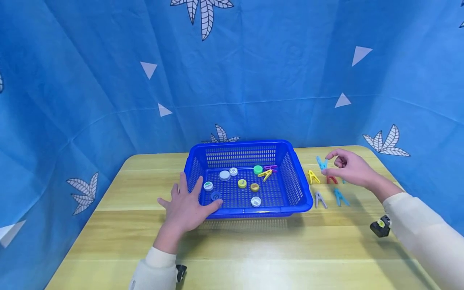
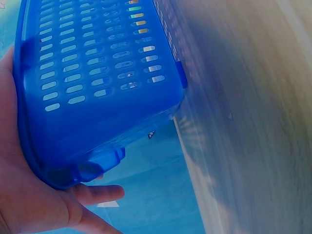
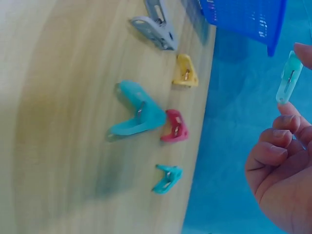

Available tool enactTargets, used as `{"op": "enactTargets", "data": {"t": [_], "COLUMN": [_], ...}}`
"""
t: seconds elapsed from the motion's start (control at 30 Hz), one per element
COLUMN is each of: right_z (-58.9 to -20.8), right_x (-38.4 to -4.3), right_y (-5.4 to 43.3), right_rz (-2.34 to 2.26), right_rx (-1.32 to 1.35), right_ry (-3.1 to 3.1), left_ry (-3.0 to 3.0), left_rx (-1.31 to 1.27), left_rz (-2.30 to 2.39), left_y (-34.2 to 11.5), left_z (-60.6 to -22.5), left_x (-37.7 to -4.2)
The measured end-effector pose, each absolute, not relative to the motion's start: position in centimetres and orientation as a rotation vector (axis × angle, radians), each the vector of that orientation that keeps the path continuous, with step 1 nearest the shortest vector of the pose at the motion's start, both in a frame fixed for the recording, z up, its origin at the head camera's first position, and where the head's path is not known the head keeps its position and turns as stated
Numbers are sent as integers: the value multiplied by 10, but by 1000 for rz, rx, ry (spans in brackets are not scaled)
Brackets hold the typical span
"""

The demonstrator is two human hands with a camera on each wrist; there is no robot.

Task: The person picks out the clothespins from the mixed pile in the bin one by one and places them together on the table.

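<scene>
Only the right wrist view shows the pinched clip's [image 3: 287, 82] spring [image 3: 291, 76].

The right hand [image 3: 286, 170] pinches a pale clothespin [image 3: 288, 78], five others [image 3: 153, 115] lying on the table [image 3: 63, 141].

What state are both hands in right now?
Left hand: open, fingers spread, touching the basket.
Right hand: closed, pinching a light-blue clip between thumb and finger.
</scene>
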State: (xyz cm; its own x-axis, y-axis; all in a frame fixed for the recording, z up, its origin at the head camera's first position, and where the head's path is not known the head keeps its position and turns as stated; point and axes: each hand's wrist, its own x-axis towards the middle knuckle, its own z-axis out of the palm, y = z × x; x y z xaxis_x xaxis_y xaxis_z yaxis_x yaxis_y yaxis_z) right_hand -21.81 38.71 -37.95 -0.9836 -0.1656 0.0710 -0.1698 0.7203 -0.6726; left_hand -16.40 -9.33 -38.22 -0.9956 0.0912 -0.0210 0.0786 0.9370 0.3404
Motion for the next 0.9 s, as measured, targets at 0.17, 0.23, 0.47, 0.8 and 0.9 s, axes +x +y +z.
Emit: {"op": "enactTargets", "data": {"t": [0.17, 0.23, 0.47, 0.8, 0.9], "right_z": [-392, -398, -416, -424, -425], "right_x": [-207, -203, -181, -159, -153], "right_y": [399, 404, 423, 437, 440], "right_rz": [1152, 1136, 1065, 1010, 970], "right_rx": [221, 200, 92, -140, -194], "right_ry": [-2903, -2906, -2965, -3054, -3080], "left_ry": [3049, 3047, 3042, 3045, 3041], "left_rx": [130, 129, 124, 111, 114], "left_rz": [519, 511, 511, 497, 499], "left_y": [-93, -92, -91, -93, -93], "left_z": [-382, -382, -383, -381, -380], "left_x": [-162, -162, -162, -164, -163]}}
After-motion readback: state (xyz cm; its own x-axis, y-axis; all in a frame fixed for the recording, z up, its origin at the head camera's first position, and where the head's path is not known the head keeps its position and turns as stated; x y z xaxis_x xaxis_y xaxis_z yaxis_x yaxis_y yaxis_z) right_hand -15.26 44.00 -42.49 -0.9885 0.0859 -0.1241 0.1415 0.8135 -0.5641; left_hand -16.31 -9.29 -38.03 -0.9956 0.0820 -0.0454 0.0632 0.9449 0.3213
